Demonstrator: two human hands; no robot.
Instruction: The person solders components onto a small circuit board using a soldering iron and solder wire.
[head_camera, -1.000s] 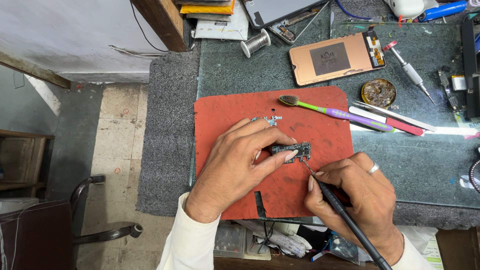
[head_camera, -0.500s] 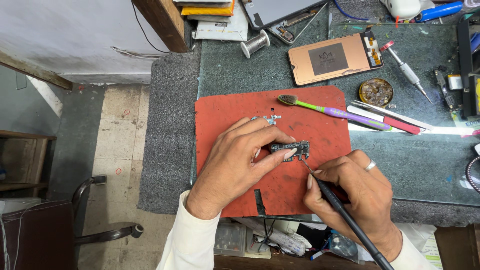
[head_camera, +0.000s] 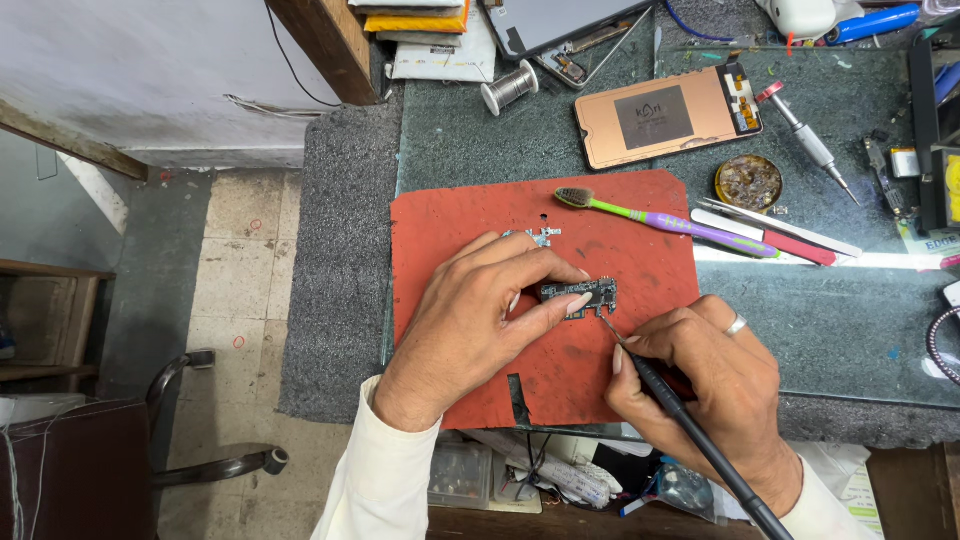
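We work over a red mat (head_camera: 450, 230) that lies on the dark green tabletop (head_camera: 830, 330). Our left hand (head_camera: 480, 310) pinches a small dark circuit board (head_camera: 582, 294) near the middle of the mat; the thumb and forefinger close on its left end and hold it flat against the mat. Our right hand (head_camera: 710, 390) has its grip pressed around a slim black tool (head_camera: 690, 425), held like a pen, and the tool's fine metal tip touches the lower right edge of the board. A silver ring (head_camera: 735, 324) sits on one finger of the right hand.

Just above the left hand a small metal part (head_camera: 535, 237) rests on the mat. A toothbrush (head_camera: 660, 218) with a green and purple handle lies across the mat's upper right corner, its bristles on the mat. Beyond it on the tabletop lie a copper-coloured phone back cover (head_camera: 665, 118), a round tin (head_camera: 748, 183) of brownish paste, a grey screwdriver (head_camera: 808, 145) and a spool of solder wire (head_camera: 508, 88).
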